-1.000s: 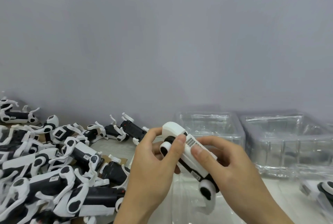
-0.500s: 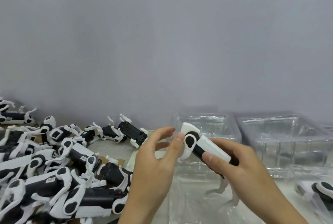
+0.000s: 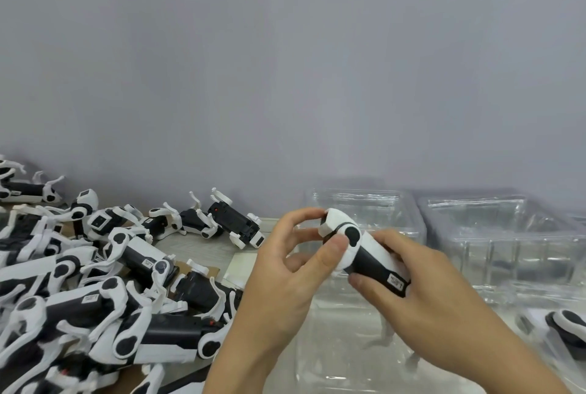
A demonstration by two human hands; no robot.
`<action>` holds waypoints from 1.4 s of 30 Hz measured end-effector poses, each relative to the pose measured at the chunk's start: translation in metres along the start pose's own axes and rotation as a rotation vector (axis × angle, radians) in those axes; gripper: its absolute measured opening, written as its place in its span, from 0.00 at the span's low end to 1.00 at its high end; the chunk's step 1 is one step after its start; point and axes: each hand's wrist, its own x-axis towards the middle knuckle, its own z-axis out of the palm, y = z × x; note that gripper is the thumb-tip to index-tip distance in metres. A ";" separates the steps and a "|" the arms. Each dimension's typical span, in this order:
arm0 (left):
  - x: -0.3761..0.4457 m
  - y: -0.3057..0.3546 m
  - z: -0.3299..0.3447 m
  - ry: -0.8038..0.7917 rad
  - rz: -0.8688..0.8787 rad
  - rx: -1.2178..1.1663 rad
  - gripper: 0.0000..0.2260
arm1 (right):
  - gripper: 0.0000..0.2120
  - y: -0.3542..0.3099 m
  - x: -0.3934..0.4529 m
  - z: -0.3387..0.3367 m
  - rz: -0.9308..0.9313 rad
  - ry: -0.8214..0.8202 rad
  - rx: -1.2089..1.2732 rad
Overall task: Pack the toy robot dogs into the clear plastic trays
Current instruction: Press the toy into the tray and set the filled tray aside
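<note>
I hold one black-and-white toy robot dog (image 3: 361, 251) in both hands, above a clear plastic tray (image 3: 342, 346) in front of me. My right hand (image 3: 421, 292) grips its black body from below and behind. My left hand (image 3: 285, 270) pinches the white front end between thumb and fingers. Most of the dog's legs are hidden by my hands. A pile of several more robot dogs (image 3: 95, 282) lies on the table at the left.
Two stacks of clear trays stand against the grey wall, one (image 3: 364, 209) behind my hands and one (image 3: 507, 235) to the right. A packed dog (image 3: 567, 327) shows at the right edge. Brown cardboard (image 3: 187, 266) lies under the pile.
The dog has been turned in my hands: its barcode side faced up, now its black side with a small label faces me. My hands stayed in the same place.
</note>
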 end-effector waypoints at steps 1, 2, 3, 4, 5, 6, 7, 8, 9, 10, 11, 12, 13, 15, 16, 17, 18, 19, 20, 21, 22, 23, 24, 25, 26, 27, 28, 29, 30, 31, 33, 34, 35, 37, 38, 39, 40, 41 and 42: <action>0.000 -0.002 0.000 0.011 0.000 0.004 0.17 | 0.09 0.001 0.000 -0.005 -0.015 0.009 -0.062; 0.001 -0.005 0.000 0.042 0.003 0.015 0.16 | 0.10 0.002 0.000 -0.011 -0.011 0.017 -0.107; 0.001 -0.010 0.000 0.085 0.008 0.051 0.15 | 0.11 0.003 -0.001 -0.017 0.006 0.021 -0.133; 0.003 -0.017 -0.001 0.134 0.012 0.109 0.13 | 0.13 0.004 -0.002 -0.024 0.033 0.018 -0.153; 0.004 -0.026 -0.002 0.183 0.011 0.177 0.10 | 0.15 0.005 -0.003 -0.029 0.058 0.007 -0.174; 0.005 -0.035 -0.003 0.221 -0.008 0.252 0.05 | 0.17 0.006 -0.004 -0.034 0.075 -0.014 -0.194; 0.006 -0.043 -0.003 0.238 -0.036 0.329 0.05 | 0.18 0.006 -0.005 -0.037 0.085 -0.038 -0.213; 0.006 -0.052 -0.003 0.239 -0.065 0.393 0.07 | 0.19 0.007 -0.005 -0.038 0.088 -0.061 -0.231; 0.006 -0.061 -0.004 0.224 -0.096 0.421 0.09 | 0.20 0.007 -0.005 -0.038 0.087 -0.079 -0.250; 0.006 -0.066 -0.004 0.210 -0.128 0.425 0.10 | 0.19 0.007 -0.005 -0.036 0.085 -0.095 -0.272; 0.006 -0.070 -0.004 0.200 -0.153 0.415 0.10 | 0.17 0.007 -0.004 -0.033 0.084 -0.111 -0.297; 0.007 -0.073 -0.004 0.198 -0.171 0.401 0.10 | 0.16 0.006 -0.004 -0.029 0.082 -0.126 -0.325; 0.007 -0.075 -0.004 0.196 -0.183 0.387 0.10 | 0.16 0.007 -0.003 -0.024 0.076 -0.139 -0.358; 0.007 -0.077 -0.003 0.183 -0.218 0.365 0.09 | 0.13 0.006 -0.001 -0.012 0.064 -0.175 -0.427; 0.007 -0.077 -0.002 0.178 -0.246 0.346 0.10 | 0.12 0.006 -0.001 -0.007 0.062 -0.199 -0.447; 0.007 -0.076 -0.001 0.179 -0.281 0.314 0.10 | 0.11 0.006 -0.001 -0.002 0.066 -0.221 -0.450; 0.006 -0.076 0.000 0.185 -0.315 0.274 0.10 | 0.12 0.007 -0.001 0.002 0.075 -0.236 -0.444; 0.006 -0.075 0.001 0.192 -0.342 0.234 0.10 | 0.13 0.008 -0.001 0.005 0.081 -0.242 -0.440; 0.005 -0.074 0.001 0.197 -0.362 0.199 0.10 | 0.15 0.010 0.000 0.006 0.085 -0.245 -0.435; 0.005 -0.073 0.002 0.198 -0.376 0.170 0.10 | 0.16 0.011 0.000 0.006 0.094 -0.250 -0.416; 0.005 -0.072 0.002 0.196 -0.387 0.145 0.10 | 0.17 0.012 -0.001 0.005 0.114 -0.259 -0.376; 0.004 -0.071 0.002 0.191 -0.396 0.126 0.10 | 0.17 0.014 -0.001 0.004 0.140 -0.274 -0.332; 0.004 -0.071 0.002 0.186 -0.402 0.112 0.10 | 0.17 0.014 -0.002 0.004 0.162 -0.291 -0.305; 0.004 -0.070 0.002 0.183 -0.403 0.104 0.10 | 0.17 0.014 -0.002 0.004 0.174 -0.302 -0.296; 0.004 -0.069 0.002 0.184 -0.399 0.099 0.09 | 0.17 0.016 -0.002 0.004 0.175 -0.300 -0.299; 0.004 -0.070 0.002 0.184 -0.392 0.100 0.09 | 0.16 0.017 -0.002 0.005 0.165 -0.288 -0.310; 0.004 -0.070 0.002 0.184 -0.383 0.104 0.10 | 0.16 0.019 -0.001 0.006 0.148 -0.275 -0.336; 0.004 -0.071 0.003 0.183 -0.371 0.108 0.11 | 0.16 0.020 -0.001 0.008 0.132 -0.269 -0.372; 0.003 -0.071 0.003 0.182 -0.359 0.111 0.12 | 0.15 0.021 -0.001 0.009 0.120 -0.272 -0.405; 0.003 -0.072 0.003 0.183 -0.351 0.111 0.13 | 0.15 0.022 -0.001 0.011 0.112 -0.280 -0.427; 0.004 -0.071 0.003 0.180 -0.343 0.095 0.13 | 0.14 0.024 -0.001 0.014 0.095 -0.277 -0.440; 0.004 -0.072 0.003 0.172 -0.339 0.071 0.11 | 0.14 0.025 -0.001 0.015 0.091 -0.268 -0.434; 0.004 -0.072 0.004 0.158 -0.338 0.040 0.09 | 0.14 0.026 -0.001 0.016 0.089 -0.258 -0.426; 0.003 -0.072 0.003 0.105 -0.341 0.006 0.12 | 0.15 0.028 -0.001 0.016 0.085 -0.238 -0.418; 0.002 -0.073 0.003 0.079 -0.343 0.019 0.13 | 0.15 0.029 -0.001 0.015 0.083 -0.231 -0.417; 0.001 -0.075 0.003 0.061 -0.345 0.047 0.13 | 0.15 0.030 -0.001 0.015 0.081 -0.227 -0.417; 0.000 -0.076 0.003 0.053 -0.349 0.076 0.12 | 0.15 0.030 -0.002 0.015 0.079 -0.225 -0.418; 0.000 -0.076 0.002 0.057 -0.356 0.098 0.12 | 0.15 0.031 -0.002 0.015 0.076 -0.221 -0.421; 0.000 -0.076 0.002 0.068 -0.359 0.110 0.12 | 0.16 0.032 -0.002 0.016 0.071 -0.216 -0.426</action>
